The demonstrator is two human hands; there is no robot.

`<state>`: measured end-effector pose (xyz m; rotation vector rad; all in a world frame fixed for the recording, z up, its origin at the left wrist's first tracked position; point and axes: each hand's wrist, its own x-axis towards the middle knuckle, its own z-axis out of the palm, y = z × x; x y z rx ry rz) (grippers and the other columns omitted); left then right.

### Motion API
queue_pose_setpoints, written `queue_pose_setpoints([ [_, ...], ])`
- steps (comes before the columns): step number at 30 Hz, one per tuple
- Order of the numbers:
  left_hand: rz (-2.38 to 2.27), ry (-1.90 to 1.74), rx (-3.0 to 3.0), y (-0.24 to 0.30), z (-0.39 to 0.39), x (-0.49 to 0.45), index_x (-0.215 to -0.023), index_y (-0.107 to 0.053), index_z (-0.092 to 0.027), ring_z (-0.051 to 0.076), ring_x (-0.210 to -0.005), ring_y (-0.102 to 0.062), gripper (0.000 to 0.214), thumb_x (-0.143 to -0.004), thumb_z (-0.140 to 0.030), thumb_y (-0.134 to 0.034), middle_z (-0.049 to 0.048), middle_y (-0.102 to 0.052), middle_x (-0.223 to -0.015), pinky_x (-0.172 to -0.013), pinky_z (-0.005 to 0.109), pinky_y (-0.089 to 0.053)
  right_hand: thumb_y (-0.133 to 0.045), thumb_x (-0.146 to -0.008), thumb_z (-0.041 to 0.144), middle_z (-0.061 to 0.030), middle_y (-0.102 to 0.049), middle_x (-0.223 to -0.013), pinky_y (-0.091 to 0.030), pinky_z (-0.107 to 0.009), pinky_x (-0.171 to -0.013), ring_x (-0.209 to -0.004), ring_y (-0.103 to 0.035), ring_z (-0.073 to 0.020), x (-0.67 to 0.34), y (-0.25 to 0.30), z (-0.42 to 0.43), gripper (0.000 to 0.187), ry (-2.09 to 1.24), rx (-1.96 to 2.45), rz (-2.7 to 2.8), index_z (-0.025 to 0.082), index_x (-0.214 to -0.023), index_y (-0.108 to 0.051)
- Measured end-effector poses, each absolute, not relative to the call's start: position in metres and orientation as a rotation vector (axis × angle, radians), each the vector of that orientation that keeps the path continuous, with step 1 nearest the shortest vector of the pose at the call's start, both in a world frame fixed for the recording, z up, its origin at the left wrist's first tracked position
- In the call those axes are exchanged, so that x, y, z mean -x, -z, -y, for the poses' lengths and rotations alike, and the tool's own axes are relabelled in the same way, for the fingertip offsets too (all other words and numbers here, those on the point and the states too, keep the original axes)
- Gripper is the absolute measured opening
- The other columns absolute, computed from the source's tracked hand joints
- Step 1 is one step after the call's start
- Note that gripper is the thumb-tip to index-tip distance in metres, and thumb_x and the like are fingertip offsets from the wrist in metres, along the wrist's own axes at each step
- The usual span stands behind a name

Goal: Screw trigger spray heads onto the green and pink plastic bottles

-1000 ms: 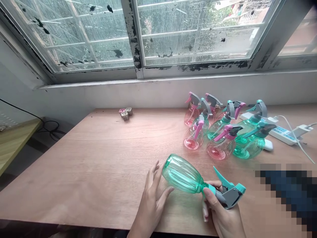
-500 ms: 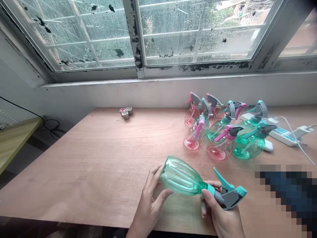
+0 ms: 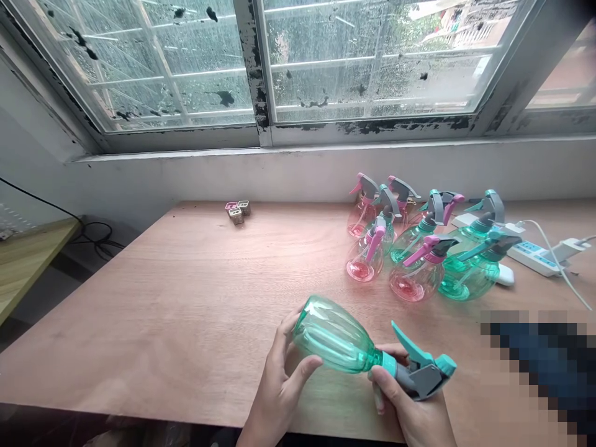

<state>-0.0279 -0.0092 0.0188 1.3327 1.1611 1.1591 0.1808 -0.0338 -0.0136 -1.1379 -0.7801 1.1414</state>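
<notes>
I hold a clear green spray bottle [image 3: 333, 337] on its side above the wooden table [image 3: 186, 298], its base pointing left. My right hand [image 3: 412, 406] is wrapped round its neck and the grey and teal trigger head [image 3: 421, 372]. My left hand [image 3: 279, 388] cups the bottle's base, thumb under the body and fingers curled behind it.
Several pink and green spray bottles [image 3: 419, 248] stand clustered at the back right. A white power strip [image 3: 531, 251] with a cable lies behind them. Small square blocks [image 3: 237, 211] sit near the wall. A blurred dark patch [image 3: 540, 354] covers the right edge. A window runs above.
The bottle has shifted slightly left and down. My left hand has closed from resting fingers beside the base to cupping it.
</notes>
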Motion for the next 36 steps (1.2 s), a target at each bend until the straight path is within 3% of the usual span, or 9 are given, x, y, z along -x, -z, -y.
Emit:
queue_pose_setpoints([
  [3, -1.175, -1.133, -1.448, -0.021, 0.011, 0.029, -0.152, -0.053, -0.040, 0.033, -0.161, -0.034, 0.053, -0.102, -0.042, -0.070, 0.0034, -0.042, -0.172, -0.132, 0.051, -0.028, -0.095, -0.081, 0.051, 0.0041, -0.064, -0.059, -0.041, -0.020, -0.041, -0.039, -0.052, -0.0100, -0.184, 0.009, 0.031, 0.040, -1.214, 1.062, 0.618, 0.022, -0.099, -0.073],
  [6, -1.142, -1.098, -1.402, -0.016, 0.015, 0.030, -0.151, -0.052, -0.040, 0.034, -0.154, -0.045, 0.056, -0.100, -0.047, -0.072, 0.0061, -0.048, -0.168, -0.128, 0.051, -0.035, -0.095, -0.080, 0.054, 0.0059, -0.060, -0.061, -0.037, -0.016, -0.038, -0.038, -0.049, -0.0075, -0.186, 0.007, 0.029, 0.042, -1.261, 1.024, 0.536, 0.023, -0.098, -0.072],
  [9, -1.137, -1.130, -1.321, -0.008, 0.017, 0.031, -0.157, -0.042, -0.034, 0.039, -0.154, -0.044, 0.084, -0.087, -0.064, -0.079, 0.0121, -0.044, -0.170, -0.126, 0.052, -0.037, -0.097, -0.077, 0.052, 0.0049, -0.062, -0.057, -0.042, -0.022, -0.041, -0.039, -0.051, -0.0112, -0.184, 0.009, 0.031, 0.044, -1.219, 1.074, 0.650, 0.022, -0.101, -0.075],
  [12, -1.205, -1.171, -1.275, -0.006, 0.015, 0.031, -0.163, -0.031, -0.030, 0.041, -0.158, -0.035, 0.098, -0.087, -0.076, -0.071, 0.0149, -0.038, -0.173, -0.128, 0.054, -0.032, -0.098, -0.075, 0.051, 0.0040, -0.061, -0.050, -0.044, -0.027, -0.043, -0.039, -0.052, -0.0152, -0.182, 0.014, 0.034, 0.045, -1.188, 1.169, 0.781, 0.022, -0.102, -0.079],
  [18, -1.203, -1.043, -1.401, -0.021, 0.011, 0.028, -0.159, -0.047, -0.031, 0.036, -0.157, -0.039, 0.069, -0.099, -0.059, -0.066, 0.0092, -0.049, -0.168, -0.130, 0.050, -0.030, -0.093, -0.082, 0.053, 0.0039, -0.063, -0.059, -0.034, -0.021, -0.039, -0.035, -0.047, -0.0099, -0.184, 0.016, 0.032, 0.042, -1.179, 1.106, 0.705, 0.021, -0.103, -0.074],
  [24, -1.212, -0.897, -1.488, -0.020, 0.015, 0.028, -0.168, -0.030, -0.040, 0.031, -0.165, -0.023, 0.076, -0.102, -0.052, -0.065, 0.0021, -0.035, -0.176, -0.136, 0.052, -0.014, -0.092, -0.085, 0.051, 0.0083, -0.053, -0.056, -0.027, -0.015, -0.039, -0.035, -0.039, -0.0036, -0.186, 0.013, 0.029, 0.039, -1.152, 1.063, 0.550, 0.023, -0.099, -0.070],
  [28, -1.183, -0.986, -1.379, -0.019, 0.014, 0.029, -0.168, -0.031, -0.034, 0.036, -0.162, -0.031, 0.093, -0.092, -0.057, -0.078, 0.0080, -0.039, -0.175, -0.132, 0.054, -0.026, -0.094, -0.082, 0.049, 0.0055, -0.059, -0.059, -0.030, -0.017, -0.039, -0.036, -0.044, -0.0058, -0.190, 0.023, 0.031, 0.038, -1.161, 1.103, 0.730, 0.022, -0.101, -0.074],
  [32, -1.186, -1.061, -1.359, -0.024, 0.008, 0.026, -0.162, -0.046, -0.035, 0.036, -0.152, -0.048, 0.073, -0.096, -0.047, -0.076, 0.0065, -0.058, -0.161, -0.125, 0.050, -0.040, -0.093, -0.084, 0.047, 0.0064, -0.055, -0.052, -0.032, -0.020, -0.040, -0.036, -0.044, -0.0088, -0.190, 0.026, 0.033, 0.037, -1.139, 1.161, 0.826, 0.021, -0.104, -0.076],
  [36, -1.247, -1.052, -1.483, -0.025, 0.006, 0.023, -0.159, -0.048, -0.041, 0.034, -0.152, -0.048, 0.074, -0.093, -0.033, -0.080, 0.0022, -0.057, -0.162, -0.126, 0.049, -0.039, -0.089, -0.086, 0.053, 0.0059, -0.057, -0.058, -0.025, -0.019, -0.041, -0.037, -0.040, -0.0064, -0.187, 0.020, 0.031, 0.037, -1.100, 1.135, 0.708, 0.022, -0.099, -0.073],
])
